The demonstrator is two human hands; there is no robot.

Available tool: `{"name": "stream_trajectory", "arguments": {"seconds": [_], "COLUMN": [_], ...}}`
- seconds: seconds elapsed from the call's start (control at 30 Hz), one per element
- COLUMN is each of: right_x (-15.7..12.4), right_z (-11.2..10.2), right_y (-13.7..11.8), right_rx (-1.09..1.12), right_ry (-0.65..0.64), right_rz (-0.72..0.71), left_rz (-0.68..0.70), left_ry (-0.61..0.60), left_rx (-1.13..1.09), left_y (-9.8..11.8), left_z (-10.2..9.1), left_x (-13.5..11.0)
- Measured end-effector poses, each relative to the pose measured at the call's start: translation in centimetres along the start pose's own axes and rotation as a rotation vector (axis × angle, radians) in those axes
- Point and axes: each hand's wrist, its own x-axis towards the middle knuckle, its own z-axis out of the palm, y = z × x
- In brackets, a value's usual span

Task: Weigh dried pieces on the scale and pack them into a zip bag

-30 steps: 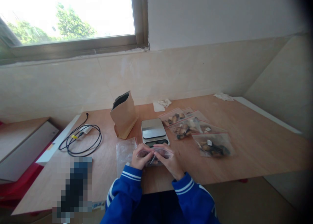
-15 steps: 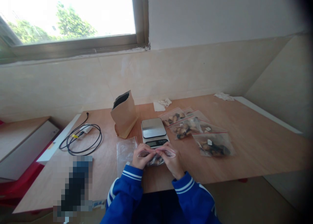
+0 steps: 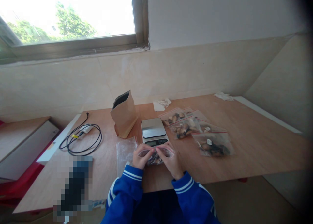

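Observation:
My left hand (image 3: 141,157) and my right hand (image 3: 171,161) both pinch the top edge of a small clear zip bag (image 3: 155,154) with dark pieces inside, held just above the wooden table (image 3: 256,145) near its front edge. Both hands are closed on the bag's red-lined mouth. Right behind the bag sits a small digital scale (image 3: 154,130) with a bare steel plate. An open brown paper bag (image 3: 123,114) stands upright to the left of the scale.
Three filled zip bags (image 3: 213,145) lie to the right of the scale. An empty clear bag (image 3: 124,151) lies flat left of my hands. A coiled black cable (image 3: 81,138) rests at the table's left. Crumpled paper (image 3: 163,103) lies by the wall.
My hands stay on the zip bag; the fingers have shifted slightly along its top edge and the bag sits a little lower. Nothing else has moved.

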Motion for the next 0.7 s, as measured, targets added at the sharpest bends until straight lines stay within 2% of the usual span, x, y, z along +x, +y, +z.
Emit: {"name": "stream_trajectory", "arguments": {"seconds": [0.33,0.57,0.7], "right_x": [-0.1,0.0,0.0], "right_z": [0.1,-0.4,-0.7], "right_y": [0.5,1.8,2.0], "right_rx": [-0.047,0.002,-0.066], "right_ry": [0.013,-0.007,0.029], "right_rz": [-0.016,0.070,0.043], "left_rz": [0.007,-0.121,-0.182], "left_ry": [0.069,0.069,0.050], "left_rx": [0.042,-0.090,-0.099], "left_y": [-0.3,-0.9,-1.2], "left_z": [0.3,0.1,-0.1], "left_x": [-0.2,-0.2,-0.2]}}
